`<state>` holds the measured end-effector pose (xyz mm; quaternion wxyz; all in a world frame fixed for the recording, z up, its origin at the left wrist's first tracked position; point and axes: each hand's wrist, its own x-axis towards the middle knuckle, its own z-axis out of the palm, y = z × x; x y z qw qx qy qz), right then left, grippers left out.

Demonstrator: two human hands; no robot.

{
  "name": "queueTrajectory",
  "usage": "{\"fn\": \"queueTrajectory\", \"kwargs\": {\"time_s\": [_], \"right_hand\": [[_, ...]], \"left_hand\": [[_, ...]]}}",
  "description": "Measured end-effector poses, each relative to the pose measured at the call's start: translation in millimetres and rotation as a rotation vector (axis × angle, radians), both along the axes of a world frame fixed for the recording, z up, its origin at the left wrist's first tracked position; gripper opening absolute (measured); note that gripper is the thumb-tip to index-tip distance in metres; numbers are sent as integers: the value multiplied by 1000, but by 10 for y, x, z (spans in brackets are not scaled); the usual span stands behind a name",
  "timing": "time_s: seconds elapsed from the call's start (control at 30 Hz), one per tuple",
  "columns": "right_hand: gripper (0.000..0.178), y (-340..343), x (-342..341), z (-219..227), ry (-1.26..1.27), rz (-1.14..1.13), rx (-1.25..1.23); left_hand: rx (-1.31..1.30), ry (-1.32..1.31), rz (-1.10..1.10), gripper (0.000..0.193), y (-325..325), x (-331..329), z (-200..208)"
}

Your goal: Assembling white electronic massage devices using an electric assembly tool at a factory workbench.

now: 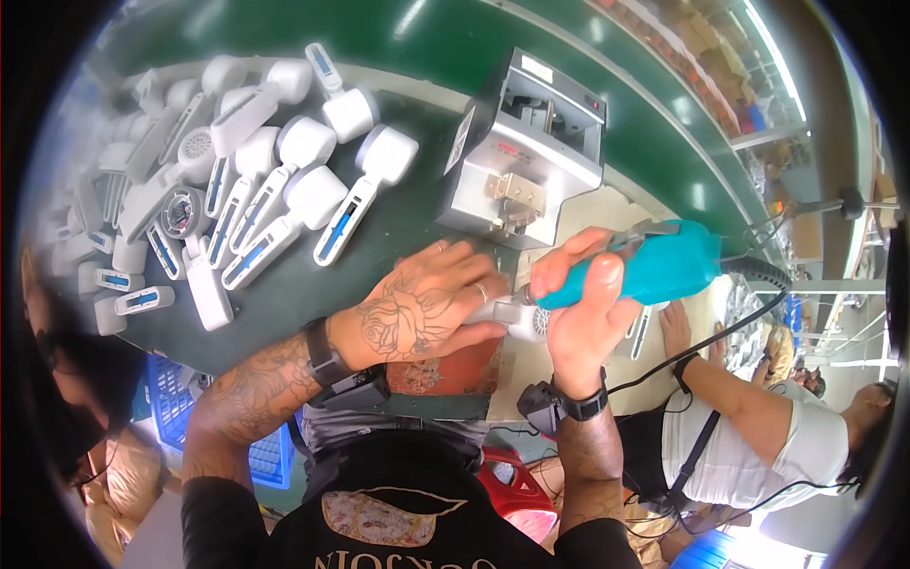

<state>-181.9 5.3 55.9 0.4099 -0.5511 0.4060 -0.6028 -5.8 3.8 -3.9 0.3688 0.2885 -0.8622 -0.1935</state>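
Note:
My left hand (pixel 427 302) is closed around a white handheld fan (pixel 527 322) with a round grille, steadying it low over the bench. In my right hand (pixel 590 327) is a teal electric screwdriver (pixel 678 266), gripped so that its tip points left at the fan. Fingers partly cover the tip, so I cannot tell whether it touches a screw. Beyond my hands stands a silver and black screw feeder (pixel 517 156). Many similar white fans (pixel 303 194) lie piled at the left, several with opened handles showing blue inside.
A worn red mat (pixel 441 377) lies on the green bench (pixel 398 248) near my body. Below the bench are a blue crate (pixel 270 460) and a red container (pixel 519 498). A black cable (pixel 706 343) trails right. A co-worker (pixel 787 427) is close on the right, another person at left.

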Motion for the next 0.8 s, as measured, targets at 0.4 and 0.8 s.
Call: {"fn": "queueTrajectory", "kwargs": {"time_s": [0.4, 0.8], "right_hand": [[39, -571, 204, 23, -3, -61, -184], [63, 301, -10, 181, 6, -49, -23]], "left_hand": [[43, -23, -17, 39, 51, 18, 39], [51, -44, -29, 44, 8, 41, 34]]}}
